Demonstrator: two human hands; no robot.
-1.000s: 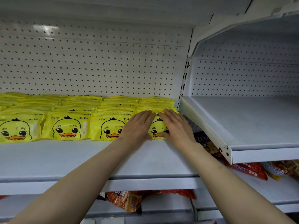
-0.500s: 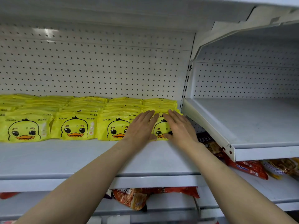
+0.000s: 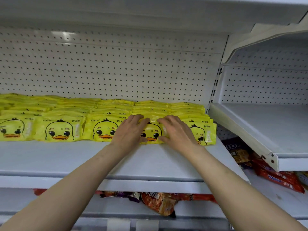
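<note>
Yellow wipe packs printed with a duck face stand in rows on a white shelf [image 3: 150,162]. Both my hands lie on the front of one front-row duck pack [image 3: 150,133], the second from the right. My left hand [image 3: 130,130] covers its left side and my right hand [image 3: 177,130] its right side. The fingers are nearly straight and reach over the pack's top edge, with the thumbs low on its front. Another duck pack [image 3: 204,133] stands just right of my right hand, and more [image 3: 59,130] fill the row to the left.
A perforated white back panel [image 3: 116,72] rises behind the packs. To the right sits a bare white shelf [image 3: 266,127] set slightly higher. Red and orange snack bags [image 3: 280,179] lie below it, and more bags [image 3: 160,202] lie on the shelf under my arms.
Both hands stay on the same front pack and have spread slightly apart, uncovering more of the duck face. The view has shifted, and the pack to the right now shows.
</note>
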